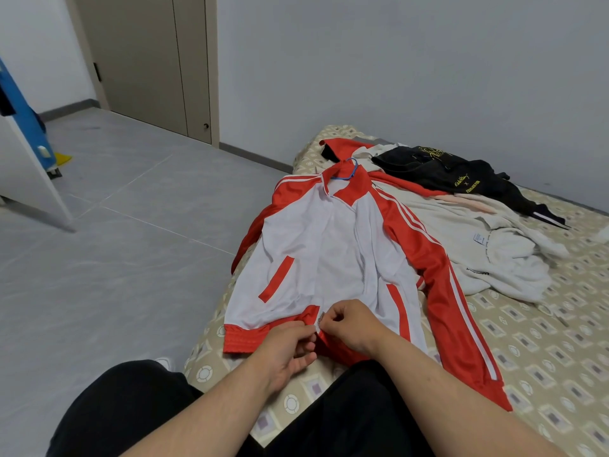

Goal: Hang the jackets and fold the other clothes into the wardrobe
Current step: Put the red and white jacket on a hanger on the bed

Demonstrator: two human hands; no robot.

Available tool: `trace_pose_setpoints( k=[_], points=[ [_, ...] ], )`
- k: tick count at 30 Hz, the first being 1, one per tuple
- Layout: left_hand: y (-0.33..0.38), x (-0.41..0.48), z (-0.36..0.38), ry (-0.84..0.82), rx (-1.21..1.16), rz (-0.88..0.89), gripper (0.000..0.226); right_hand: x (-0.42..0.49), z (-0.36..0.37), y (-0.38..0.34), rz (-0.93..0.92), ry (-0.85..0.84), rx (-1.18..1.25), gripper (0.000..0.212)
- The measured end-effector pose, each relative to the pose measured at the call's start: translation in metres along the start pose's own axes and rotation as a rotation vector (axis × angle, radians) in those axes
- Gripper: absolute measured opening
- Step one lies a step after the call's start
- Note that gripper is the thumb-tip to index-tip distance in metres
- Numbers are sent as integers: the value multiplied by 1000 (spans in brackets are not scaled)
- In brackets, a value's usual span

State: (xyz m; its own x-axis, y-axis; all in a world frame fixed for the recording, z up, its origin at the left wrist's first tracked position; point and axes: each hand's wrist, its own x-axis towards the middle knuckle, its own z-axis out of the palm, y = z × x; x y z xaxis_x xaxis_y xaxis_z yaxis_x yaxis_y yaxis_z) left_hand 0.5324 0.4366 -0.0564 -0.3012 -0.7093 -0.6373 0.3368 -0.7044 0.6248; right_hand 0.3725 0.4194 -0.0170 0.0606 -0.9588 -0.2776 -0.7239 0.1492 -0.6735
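As I am looking down through the head camera, the red and white jacket point(316, 258) is lying face up on the bed point(543, 341), its front unzipped and its collar pointing away from me toward the wall. A blue hanger point(342, 178) is sitting inside the collar, its hook poking out at the top. Both hands are meeting at the bottom hem, at the foot of the zip. The left hand point(290, 351) is pinching the red hem band on its side of the opening, fingers curled. The right hand point(349, 321) is pinching the other edge just beside it, and a small metal piece is showing at its fingertips. To the right of the jacket a white garment point(494, 258) is lying crumpled, touching its sleeve, and a black garment point(445, 173) with yellow print is lying beyond that, near the wall.
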Motion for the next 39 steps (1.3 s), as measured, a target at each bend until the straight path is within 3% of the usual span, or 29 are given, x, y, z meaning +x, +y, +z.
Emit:
trace_pose_setpoints(
  k=[2,6,12,18,24,30,35,39],
  points=[
    [-1,1,-1,14,-6,-4,6,1,0,0,37,19,16,10],
    [-2,3,-3,16,20,-3,8,1,0,0,102,13,114,26],
    [0,3,-2,20,83,18,17,1,-1,-1,62,-4,105,8],
    [0,0,-3,-8,104,39,14,0,-1,-5,59,-36,149,18],
    [4,-2,-7,-35,68,-7,21,-1,-5,-2,90,-57,223,7],
    [6,-4,-2,41,68,-33,13,-2,-6,-4,87,-60,260,11],
    [7,-4,-3,86,246,-82,19,0,-5,-1,110,-38,298,16],
    [8,-2,-10,115,439,-137,22,6,-4,2,174,102,395,20]
  ],
)
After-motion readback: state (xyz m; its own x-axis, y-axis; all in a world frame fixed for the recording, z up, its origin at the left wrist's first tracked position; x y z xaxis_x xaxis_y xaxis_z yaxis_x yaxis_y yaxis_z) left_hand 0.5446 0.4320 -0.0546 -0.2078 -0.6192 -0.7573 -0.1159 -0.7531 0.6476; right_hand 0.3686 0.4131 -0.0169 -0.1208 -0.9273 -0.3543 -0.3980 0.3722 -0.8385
